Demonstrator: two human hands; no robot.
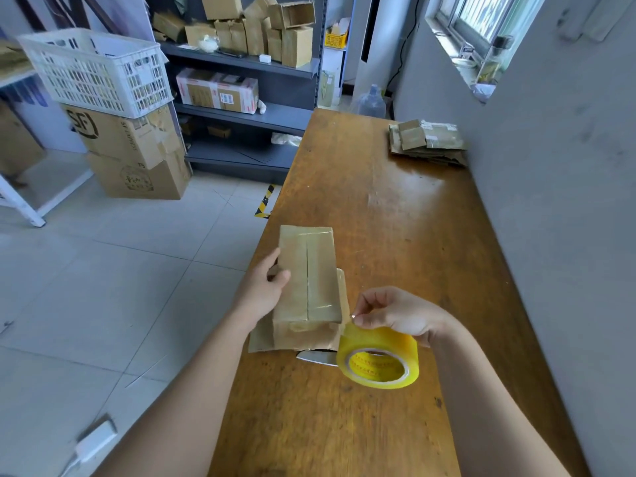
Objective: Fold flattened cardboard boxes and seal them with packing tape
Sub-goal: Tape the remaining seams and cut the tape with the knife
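Near the left edge of the varnished wooden table (395,208), at its near end, a narrow oblong box (320,270) of brown cardboard sits with one long face up, its centre seam covered by a glossy strip of tape. At the box's near end, loose flaps splay out, dull and creased. The left hand (265,287) grips the box's left side, thumb on the top face, the other fingers hidden behind it. Just right of the box, the right hand (395,315) pinches the free end of a tape roll (378,339) between thumb and forefinger. The roll, a thick ring of clear yellowish film on a printed core, tilts beneath that hand. A shiny metal blade (315,358) lies flat on the table between roll and box. At the table's far right, against the wall, sits a stack (426,142) of flattened boxes.
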